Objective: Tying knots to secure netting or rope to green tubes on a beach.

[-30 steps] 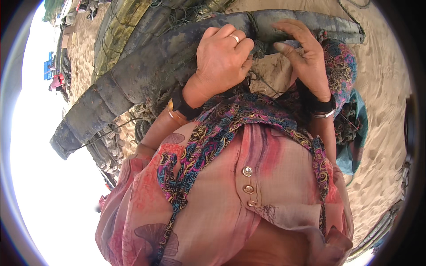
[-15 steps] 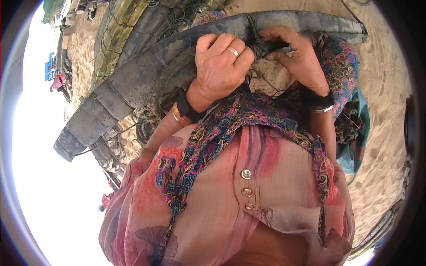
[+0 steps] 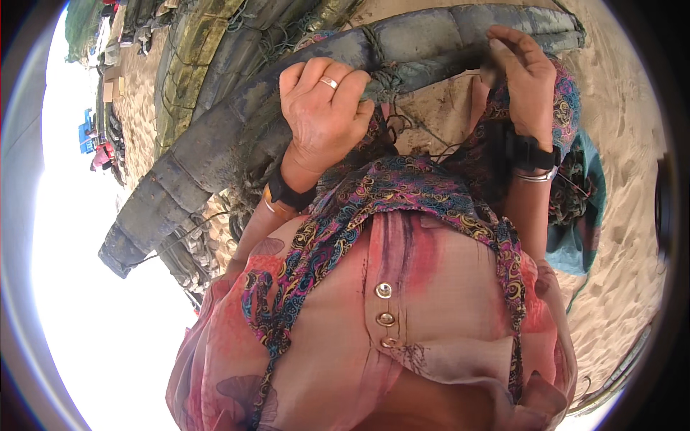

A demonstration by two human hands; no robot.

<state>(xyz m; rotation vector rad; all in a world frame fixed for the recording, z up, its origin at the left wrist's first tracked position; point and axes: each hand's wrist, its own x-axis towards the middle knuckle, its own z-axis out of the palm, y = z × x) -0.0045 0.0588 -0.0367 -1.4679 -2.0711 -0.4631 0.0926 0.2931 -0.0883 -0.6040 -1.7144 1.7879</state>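
A long, dark grey, scuffed tube (image 3: 215, 129), tied round with cord, slants across in front of me. Below its right half runs a slimmer dark length (image 3: 442, 70). My left hand (image 3: 323, 108) is a fist at the tube's near side, closed on rope; the rope's knotted tangle (image 3: 386, 81) shows just right of the knuckles. My right hand (image 3: 530, 90) is raised by the tube's right end, thumb and fingers drawn together. A dark blur beside its fingertips hides what they hold, if anything. Thin cords (image 3: 424, 129) hang below the knot.
More bundled tubes, yellowish and grey (image 3: 194, 61), lie beyond on the sand (image 3: 625, 179). A teal sack (image 3: 586, 215) with dark netting stands at my right. Patterned cloth (image 3: 410, 190) covers my lap. Far left are a blue object (image 3: 86, 133) and cardboard boxes (image 3: 111, 85).
My right hand has pulled away from the knot, up and to the right. The left fist has shifted left, uncovering more of the knot.
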